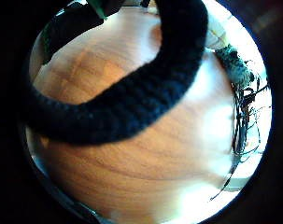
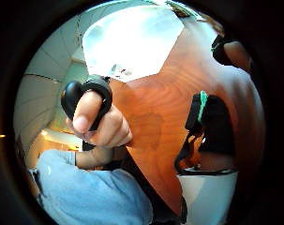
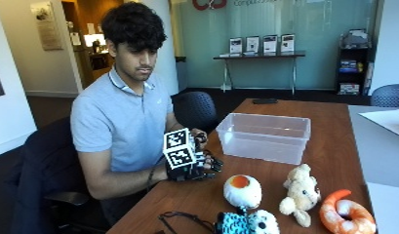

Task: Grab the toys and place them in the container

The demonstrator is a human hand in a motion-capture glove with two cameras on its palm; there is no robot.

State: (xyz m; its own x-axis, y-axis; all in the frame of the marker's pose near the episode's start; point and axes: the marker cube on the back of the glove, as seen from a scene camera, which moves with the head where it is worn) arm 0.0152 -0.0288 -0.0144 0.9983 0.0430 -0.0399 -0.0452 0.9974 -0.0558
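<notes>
Outside view, left to right. A person in a pale blue polo shirt [image 3: 121, 117] sits at the left side of a wooden table [image 3: 329, 146]. The gloved right hand [image 3: 192, 163] rests on the table edge at centre-left of the frame, well apart from the toys. Its fingers look loosely curled with nothing between them, though the outside view does not settle this.

Right of the hand, at mid-frame, stands a clear plastic container [image 3: 264, 137]; nothing can be seen inside it. Along the lower edge lie the toys: a teal and white spotted plush [image 3: 246, 223] at bottom centre, an egg-shaped plush with an orange yolk [image 3: 242, 190] just above it, a cream teddy bear [image 3: 300, 194] to its right, and an orange shrimp plush [image 3: 342, 213] at lower right. All four rest on the table, none in the container.

The thumb side palm view alone shows the person's bare left hand [image 2: 101, 124] holding a small black object [image 2: 78, 96] near the table edge, plus the blue shirt; no toys appear there.

The little finger side palm view shows bare wood grain close under the palm and a black knitted glove finger [image 1: 131, 100] arching across it, not wrapped around anything; the spotted plush [image 1: 237, 65] shows at the rim.
</notes>
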